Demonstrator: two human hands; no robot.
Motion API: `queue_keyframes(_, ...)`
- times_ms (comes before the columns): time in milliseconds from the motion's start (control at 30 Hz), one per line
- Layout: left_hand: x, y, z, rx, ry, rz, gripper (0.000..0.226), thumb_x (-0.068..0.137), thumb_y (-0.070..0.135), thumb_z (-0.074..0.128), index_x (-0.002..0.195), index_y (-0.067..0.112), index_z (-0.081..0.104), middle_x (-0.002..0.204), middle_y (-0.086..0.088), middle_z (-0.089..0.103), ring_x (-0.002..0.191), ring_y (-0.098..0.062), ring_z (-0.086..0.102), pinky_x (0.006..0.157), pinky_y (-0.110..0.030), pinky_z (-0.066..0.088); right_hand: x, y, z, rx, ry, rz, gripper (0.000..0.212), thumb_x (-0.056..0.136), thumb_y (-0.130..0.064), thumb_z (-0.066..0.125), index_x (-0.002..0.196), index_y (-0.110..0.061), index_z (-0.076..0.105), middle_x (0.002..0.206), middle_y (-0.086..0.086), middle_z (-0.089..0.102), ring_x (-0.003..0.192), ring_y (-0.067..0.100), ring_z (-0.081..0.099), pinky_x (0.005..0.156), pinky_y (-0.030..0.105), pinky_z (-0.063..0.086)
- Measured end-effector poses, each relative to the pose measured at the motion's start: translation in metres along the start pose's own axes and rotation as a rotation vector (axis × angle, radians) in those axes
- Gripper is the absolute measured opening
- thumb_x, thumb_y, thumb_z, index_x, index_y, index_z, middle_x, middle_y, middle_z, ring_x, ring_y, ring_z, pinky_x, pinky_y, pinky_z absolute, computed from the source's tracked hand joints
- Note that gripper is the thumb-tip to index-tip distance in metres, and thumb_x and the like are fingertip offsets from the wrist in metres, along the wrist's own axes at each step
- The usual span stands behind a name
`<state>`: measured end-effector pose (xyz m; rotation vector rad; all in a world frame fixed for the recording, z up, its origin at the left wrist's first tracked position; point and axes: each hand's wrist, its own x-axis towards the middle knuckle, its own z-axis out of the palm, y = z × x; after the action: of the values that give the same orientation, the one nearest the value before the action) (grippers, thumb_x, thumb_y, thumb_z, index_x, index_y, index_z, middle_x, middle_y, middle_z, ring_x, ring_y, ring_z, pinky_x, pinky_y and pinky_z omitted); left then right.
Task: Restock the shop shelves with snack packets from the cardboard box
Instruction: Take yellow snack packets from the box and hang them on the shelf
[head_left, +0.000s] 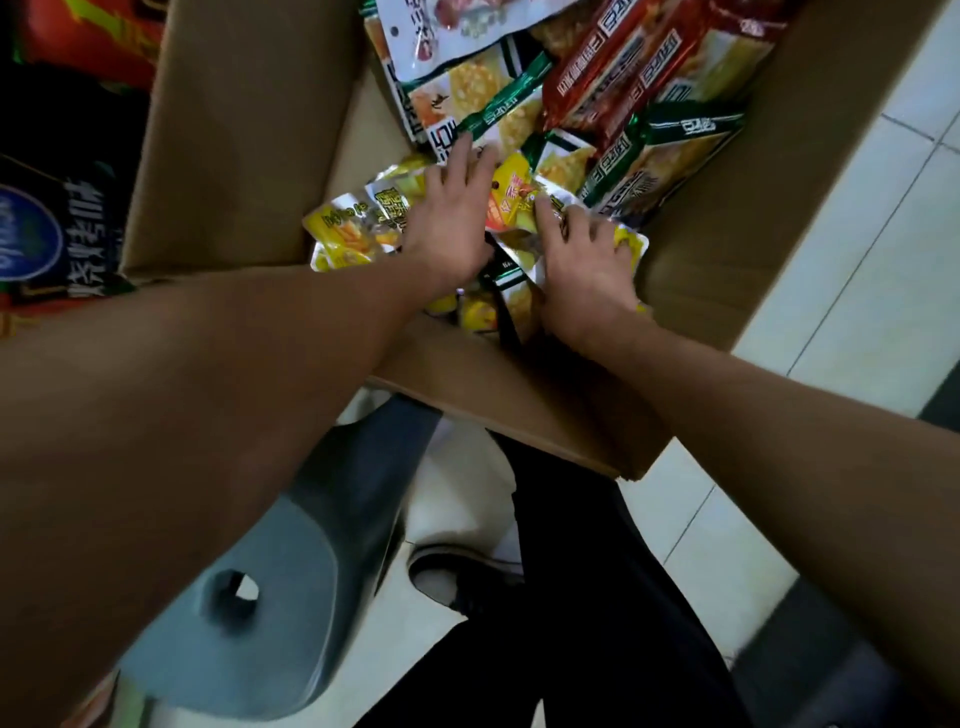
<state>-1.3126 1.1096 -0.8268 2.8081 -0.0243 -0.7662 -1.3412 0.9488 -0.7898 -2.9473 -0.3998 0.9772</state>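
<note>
Head view: both hands reach into the open box on the floor. The left hand lies flat, fingers straight, on yellow packets. The right hand presses more yellow packets, fingers loosely spread. Green packets and red packets lie behind. A grey stool stands below.

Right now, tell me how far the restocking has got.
Done: nothing visibly shelved; no shelf in view. In hand: left hand and right hand rest on small yellow packets inside the cardboard box; grip unclear. Left: green cracker packets and red packets remain boxed.
</note>
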Motion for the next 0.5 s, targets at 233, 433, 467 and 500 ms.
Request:
queue_keyframes(233,-0.015,-0.023,0.016,-0.394,-0.118,-0.484,0.049,0.087,0.013,0.061,0.134,0.007,0.05,0.133,-0.019,0.056,0.118,-0.04,0.057,0.091,-0.041,0.047,0.018,0.008,-0.023,0.448,0.02,0.177,0.068,0.082,-0.009,0.071,0.139,-0.02,0.037,0.121,0.011,0.061,0.111,0.036,0.059,0.091,0.048,0.051)
queue_keyframes(433,-0.005,-0.045,0.018,-0.178,-0.408,-0.561,0.071,0.081,0.027,0.07,0.142,0.006,0.041,0.149,-0.022,0.04,0.137,-0.038,0.04,0.107,-0.044,0.038,0.023,0.013,-0.032,0.62,-0.109,0.275,0.04,0.085,-0.023,0.064,0.124,-0.018,0.054,0.108,0.008,0.063,0.1,0.031,0.062,0.085,0.041,0.053)
queue_keyframes(467,-0.006,-0.042,0.019,-0.12,-0.354,-0.532,0.083,0.079,0.033,0.072,0.148,0.01,0.03,0.154,-0.021,0.029,0.143,-0.039,0.028,0.112,-0.047,0.03,0.025,0.013,-0.032,0.646,-0.126,0.29,0.039,0.085,-0.021,0.064,0.123,-0.016,0.055,0.106,0.007,0.062,0.099,0.03,0.061,0.081,0.037,0.052)
queue_keyframes(500,-0.005,-0.039,0.021,-0.13,-0.337,-0.502,0.092,0.077,0.036,0.074,0.15,0.011,0.023,0.156,-0.021,0.021,0.146,-0.039,0.021,0.114,-0.049,0.027,0.026,0.013,-0.03,0.671,-0.139,0.297,0.038,0.085,-0.019,0.063,0.122,-0.014,0.056,0.105,0.006,0.06,0.099,0.029,0.061,0.077,0.034,0.049)
